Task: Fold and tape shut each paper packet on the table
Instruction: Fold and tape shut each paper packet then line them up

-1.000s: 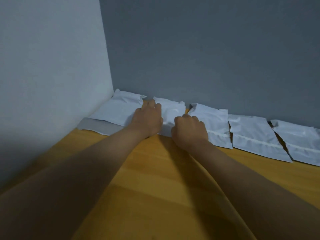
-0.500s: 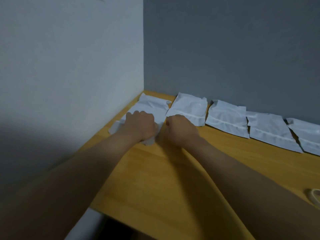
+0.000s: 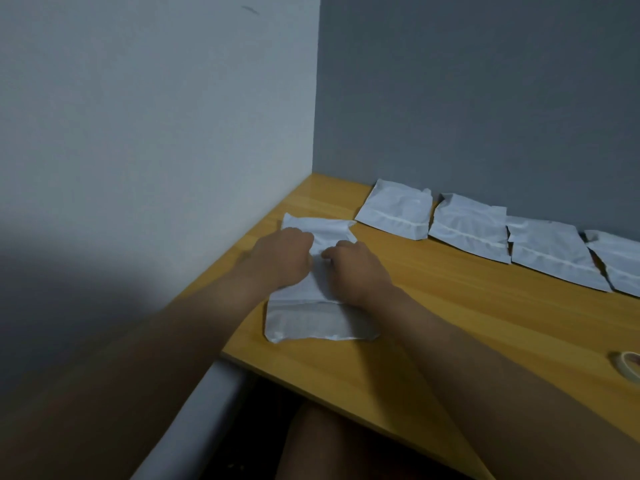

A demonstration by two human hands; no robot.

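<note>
From the head view, my left hand (image 3: 284, 256) and right hand (image 3: 356, 268) both seem to pinch the white packet (image 3: 311, 320) lying near the table's (image 3: 450, 327) left edge; four packets (image 3: 467, 228) line the far wall.

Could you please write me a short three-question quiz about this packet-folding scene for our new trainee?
1. True or false: both hands rest on the near packet.
2. How many packets lie in the row by the grey wall?
3. What sits at the table's right edge: A tape roll, B scissors, C stapler?

Key:
1. True: left hand and right hand are on it.
2. Four, the first nearest the corner.
3. A, the tape roll.
</note>
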